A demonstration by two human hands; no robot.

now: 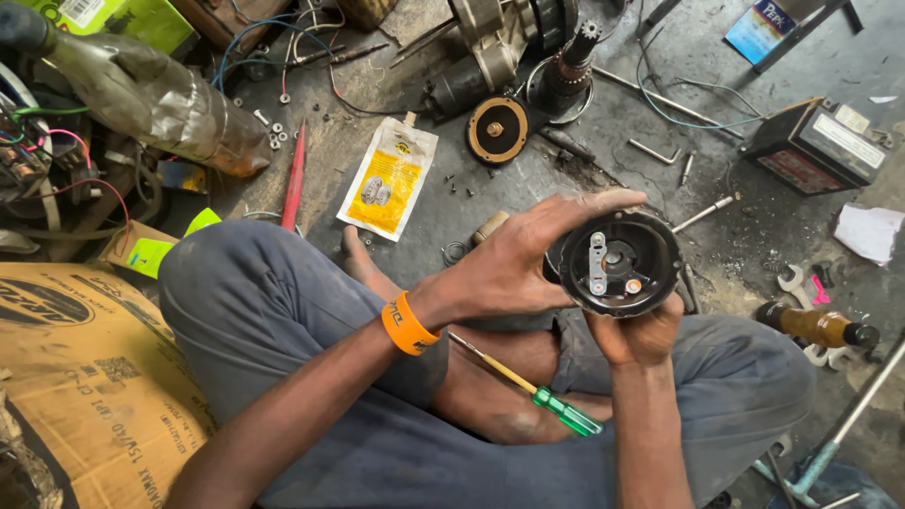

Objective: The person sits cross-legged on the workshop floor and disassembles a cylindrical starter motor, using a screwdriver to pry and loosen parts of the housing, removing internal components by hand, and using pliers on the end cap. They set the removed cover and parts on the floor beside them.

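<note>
Left forearm enters from lower left, runs diagonally up to right, bare. Orange band on left wrist. Left hand (514, 264) turned side-on, fingers (589, 204) stretched long and close together, lying over top edge of round black part. Right forearm rises near vertical from bottom edge. Right hand (636, 335) cupped beneath same part, palm up, fingers mostly hidden behind it, probably curled round rim. Hands close, wrists apart. Legs crossed below.
</note>
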